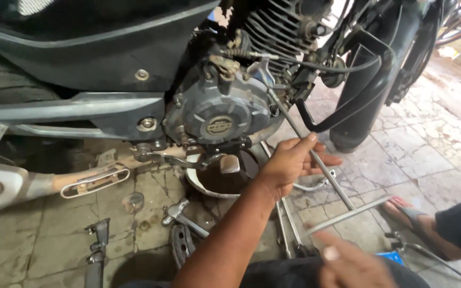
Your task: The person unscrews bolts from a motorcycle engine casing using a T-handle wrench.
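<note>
Blurred at six o'clock, the right hand point(350, 264) pinches the near end of a flat metal bar point(350, 213). Left of it, at centre, the left hand point(292, 162) is wrapped around a long T-handle wrench point(294, 125) running toward twelve o'clock into the motorcycle engine's side cover point(217, 109). An oil pan point(214, 181) sits beneath.

The rod point(305, 143) in the left hand point(289, 162) is bare, smooth steel with a dull shine. The engine cover point(217, 109) is cast metal, matt grey and grimy. The side panel point(81, 48) looks like glossy black plastic. The exhaust point(38, 184) is tarnished, rusty metal. The floor point(433, 144) is rough, cracked stone, oil-stained. The pan point(201, 184) rim is pale, scuffed plastic.
</note>
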